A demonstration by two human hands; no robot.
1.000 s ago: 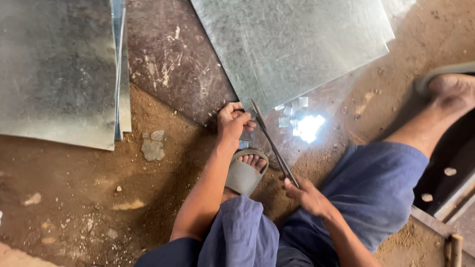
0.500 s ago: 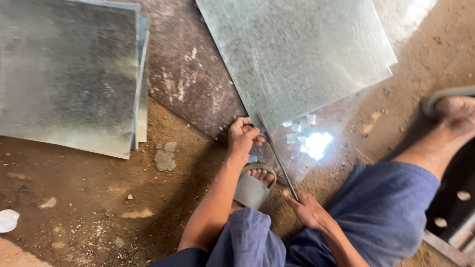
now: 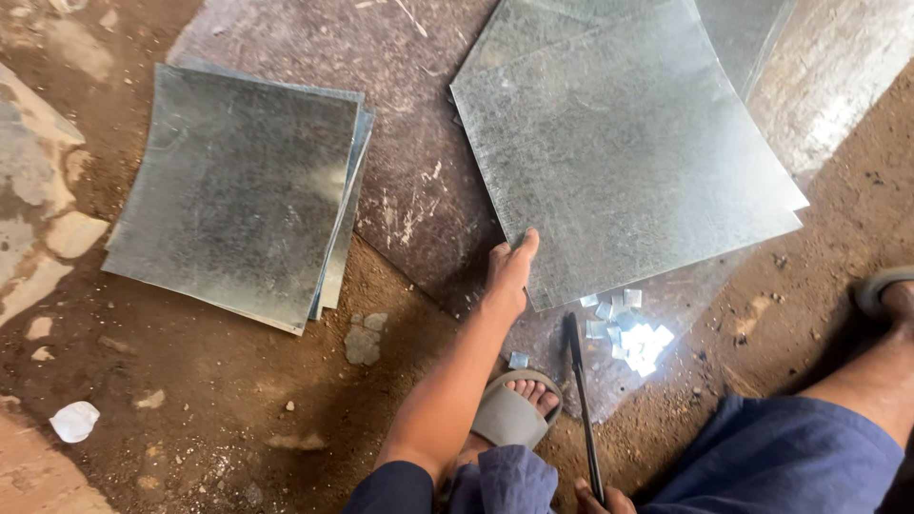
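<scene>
Since the earlier frame, my left hand [image 3: 509, 271] had opened flat onto the galvanized sheet [image 3: 628, 162] corner; my right hand [image 3: 600, 499], below it, gripped the thin dark rod [image 3: 581, 409].

Right hand [image 3: 602, 499] cut off at bottom edge.
</scene>
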